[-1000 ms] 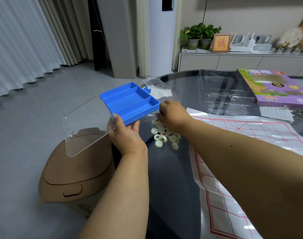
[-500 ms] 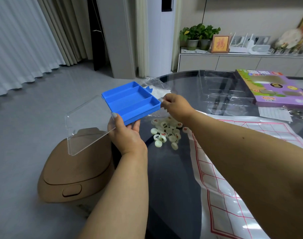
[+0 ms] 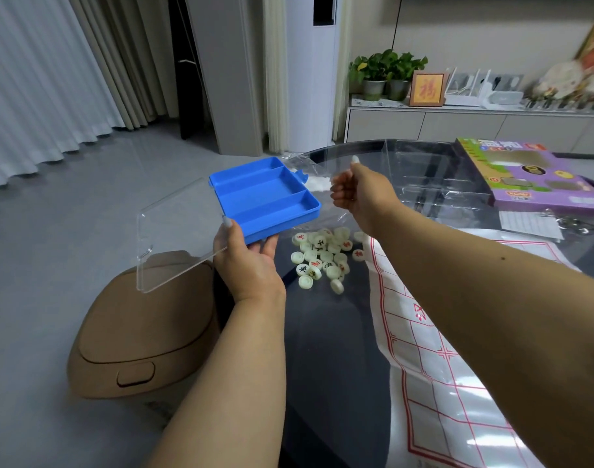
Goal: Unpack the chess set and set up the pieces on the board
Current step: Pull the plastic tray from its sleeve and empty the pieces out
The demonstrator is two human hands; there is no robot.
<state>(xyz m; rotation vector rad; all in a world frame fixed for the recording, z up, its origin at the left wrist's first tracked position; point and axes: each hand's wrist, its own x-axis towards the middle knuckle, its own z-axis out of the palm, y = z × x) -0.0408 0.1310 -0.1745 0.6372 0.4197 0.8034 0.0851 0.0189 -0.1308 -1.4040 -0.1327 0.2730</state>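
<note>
**Blue tray held over the surface edge; pieces loose beside the board**

Left hand point(image 3: 251, 261): forearm rises from the lower frame, palm up under the near corner of the blue tray point(image 3: 265, 194). Thumb lies on the tray's top rim, fingers curled beneath; a firm grip. The tray is tilted, with three long compartments, all empty. A clear lid point(image 3: 177, 234) hangs open from the tray's left edge, out over the floor.

Right hand point(image 3: 359, 194): arm reaches in from the right across the board, hand raised just right of the tray, apart from it. Fingers are curled in, thumb up. A clear plastic bag point(image 3: 309, 170) lies crumpled at and behind the fingers; whether they pinch it cannot be told.

Chess pieces point(image 3: 322, 258): one loose pile of pale round discs on the dark glass surface point(image 3: 322, 349), below the tray's right end and just left of the board. Roughly two dozen; overlap prevents an exact count. Some show red characters, some black, some lie blank side up.

Board point(image 3: 440, 349): one white sheet with a red grid, spread on the surface under the right forearm, no pieces clearly on it.

Farther out: one purple box point(image 3: 532, 177) at the far right of the surface, one clear plastic insert point(image 3: 434, 177) beside it, one paper slip point(image 3: 528, 224) in front of the box. One tan stool point(image 3: 137, 336) on the floor under the lid. On the sideboard at the back, two potted plants point(image 3: 386, 72) and one framed picture point(image 3: 427, 88).
</note>
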